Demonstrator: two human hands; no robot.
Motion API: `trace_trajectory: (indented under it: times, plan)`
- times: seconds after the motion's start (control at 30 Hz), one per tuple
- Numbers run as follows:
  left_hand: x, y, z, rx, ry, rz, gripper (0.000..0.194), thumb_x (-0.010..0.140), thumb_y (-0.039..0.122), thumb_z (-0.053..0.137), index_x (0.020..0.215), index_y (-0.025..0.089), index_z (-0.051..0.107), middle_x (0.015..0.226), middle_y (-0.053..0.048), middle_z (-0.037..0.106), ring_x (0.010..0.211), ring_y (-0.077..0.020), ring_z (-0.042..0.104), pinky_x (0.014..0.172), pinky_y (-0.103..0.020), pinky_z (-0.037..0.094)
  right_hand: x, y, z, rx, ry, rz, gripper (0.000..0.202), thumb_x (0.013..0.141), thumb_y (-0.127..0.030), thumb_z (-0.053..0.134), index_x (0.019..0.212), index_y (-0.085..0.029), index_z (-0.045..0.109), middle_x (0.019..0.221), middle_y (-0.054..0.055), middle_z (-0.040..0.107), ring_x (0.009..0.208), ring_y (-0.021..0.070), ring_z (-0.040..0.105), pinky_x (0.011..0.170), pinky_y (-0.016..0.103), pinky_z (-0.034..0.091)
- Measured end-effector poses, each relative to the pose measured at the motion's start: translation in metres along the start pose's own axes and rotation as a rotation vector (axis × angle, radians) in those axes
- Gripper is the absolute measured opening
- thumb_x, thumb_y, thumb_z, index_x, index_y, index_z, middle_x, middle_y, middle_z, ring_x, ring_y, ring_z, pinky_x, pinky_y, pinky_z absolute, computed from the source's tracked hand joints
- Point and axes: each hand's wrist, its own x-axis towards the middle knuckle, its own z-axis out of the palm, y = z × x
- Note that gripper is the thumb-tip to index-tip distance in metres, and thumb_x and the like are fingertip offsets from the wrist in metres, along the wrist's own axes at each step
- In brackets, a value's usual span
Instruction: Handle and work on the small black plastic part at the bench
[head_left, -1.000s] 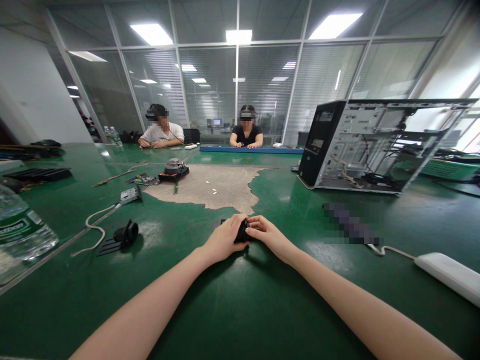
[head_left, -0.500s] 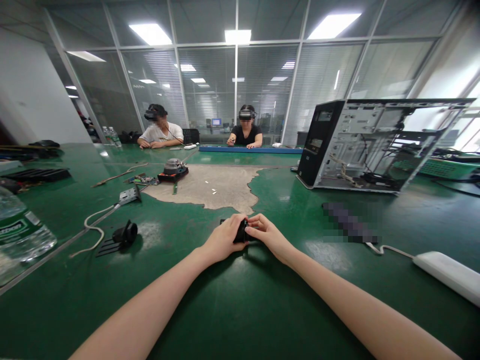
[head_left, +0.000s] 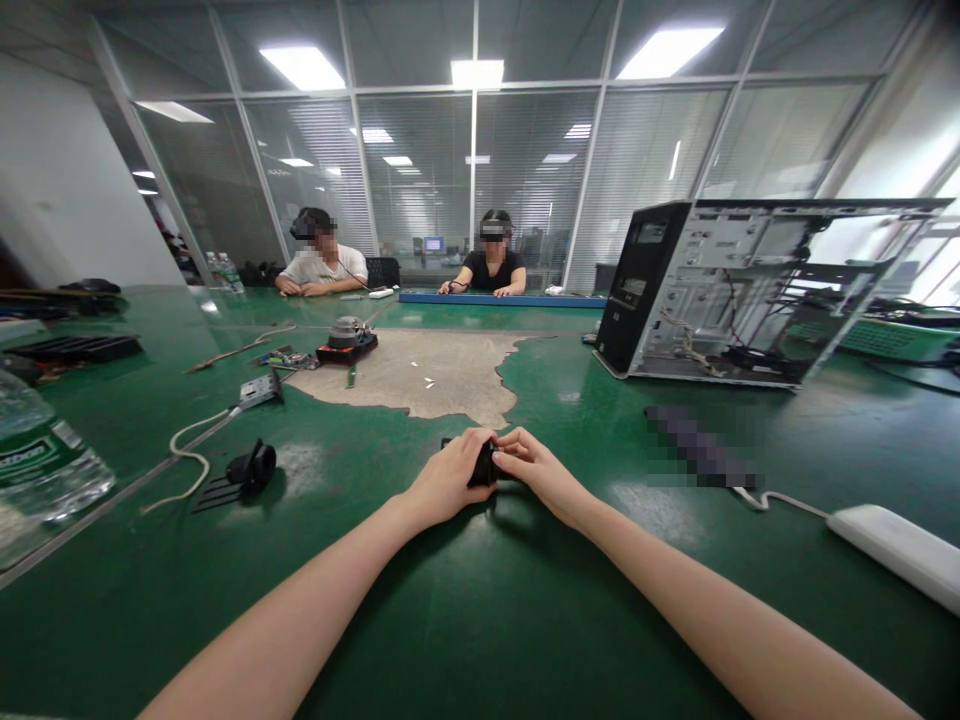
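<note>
Both hands meet at the middle of the view around a small black part (head_left: 481,466), just above the green table. My left hand (head_left: 448,470) wraps over it from the left, thumb and fingers closed on it. From the right, my right hand (head_left: 531,462) pinches its near right side with bent fingers. Most of the part is covered by the fingers, so its kind cannot be made out. To the left lies another black plastic piece (head_left: 251,468) with a round collar and slatted base, apart from both hands.
An open computer case (head_left: 643,290) stands at right, with a white power strip (head_left: 892,550) nearer. A water bottle (head_left: 52,455) is at left. A metal box (head_left: 259,390) with a cable and a heatsink fan (head_left: 346,340) lie farther off. Two people sit across the table.
My hands and the black part stay almost still. Across the table, the hand of the person in black has moved down and left.
</note>
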Motion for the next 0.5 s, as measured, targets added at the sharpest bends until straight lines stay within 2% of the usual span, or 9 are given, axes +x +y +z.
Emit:
trace_trajectory:
  times: [0.07,0.2,0.3,0.5]
  plan:
    - [0.0,0.0,0.0,-0.008,0.001,0.002,0.055,0.067,0.024,0.061,0.114,0.023,0.033,0.111,-0.006,0.045,0.097,-0.0223,0.048,0.081,-0.037,0.042,0.001,0.002,0.001,0.005,0.02,0.003,0.022,0.069,-0.035,0.061,0.082,-0.02,0.051,0.08,0.0,0.059,0.078,0.0134,0.054,0.076,0.031,0.04]
    - [0.001,0.0,0.0,-0.001,-0.001,-0.005,0.055,0.067,0.024,0.061,0.114,0.023,0.032,0.112,-0.007,0.045,0.098,-0.0224,0.048,0.081,-0.037,0.041,0.005,0.008,-0.001,-0.01,0.058,0.044,0.028,0.065,-0.035,0.064,0.086,-0.019,0.053,0.085,0.001,0.059,0.08,0.0149,0.054,0.077,0.033,0.04]
    - [0.0,-0.001,0.0,-0.005,0.001,-0.003,0.056,0.066,0.023,0.062,0.114,0.023,0.032,0.114,-0.007,0.044,0.1,-0.0227,0.047,0.082,-0.037,0.041,0.005,0.008,-0.003,-0.02,0.022,0.055,0.027,0.066,-0.034,0.064,0.086,-0.019,0.054,0.087,0.002,0.059,0.081,0.0148,0.054,0.078,0.033,0.04]
    - [0.0,-0.001,0.001,-0.007,0.002,-0.011,0.054,0.066,0.022,0.062,0.113,0.023,0.034,0.112,-0.006,0.044,0.097,-0.022,0.049,0.079,-0.036,0.042,0.0,-0.003,-0.002,0.001,-0.031,0.025,0.031,0.06,-0.028,0.069,0.083,-0.022,0.049,0.079,-0.002,0.058,0.079,0.0137,0.054,0.076,0.031,0.04]
